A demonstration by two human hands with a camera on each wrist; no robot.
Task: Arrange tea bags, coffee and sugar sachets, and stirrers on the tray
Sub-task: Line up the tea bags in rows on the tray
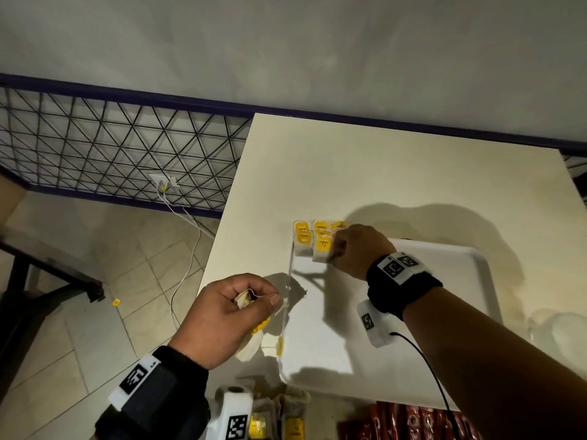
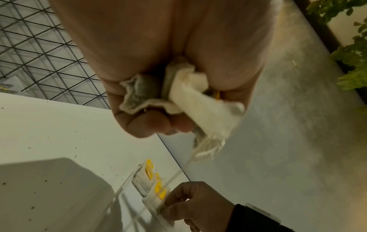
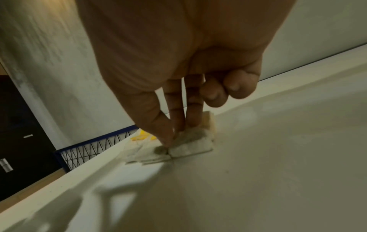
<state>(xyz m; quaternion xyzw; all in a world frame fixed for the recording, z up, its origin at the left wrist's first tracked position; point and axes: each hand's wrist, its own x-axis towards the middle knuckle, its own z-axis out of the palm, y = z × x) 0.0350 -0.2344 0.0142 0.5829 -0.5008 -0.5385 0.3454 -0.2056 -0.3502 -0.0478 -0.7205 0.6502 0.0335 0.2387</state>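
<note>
Lying on the floor tiles at the far left is a small yellow tag (image 1: 116, 302), near white cables (image 1: 184, 249) that are hanging from a wall socket (image 1: 165, 181). Next, the left hand (image 1: 228, 315) is hovering over the left edge of the white table (image 1: 381, 173), with its fingers curled tight around a bunch of tea bags (image 2: 178, 100). One yellow label (image 1: 279, 346) is hanging below this hand on a string. To the right of it, the white tray (image 1: 470, 281) is lying on the table. A row of tea bags (image 1: 313, 238) with yellow labels is lying in the far left corner of the tray, the bags touching each other. The right hand (image 1: 360, 250) is reaching to this row, and its thumb and first two fingers are pinching the edge of one tea bag (image 3: 191, 143) that is resting flat on the tray. At the near edge of the table, more tea bags (image 1: 292, 417) are lying in a pile, and beside them on the right, red sachets (image 1: 413, 422) are lying side by side.
</note>
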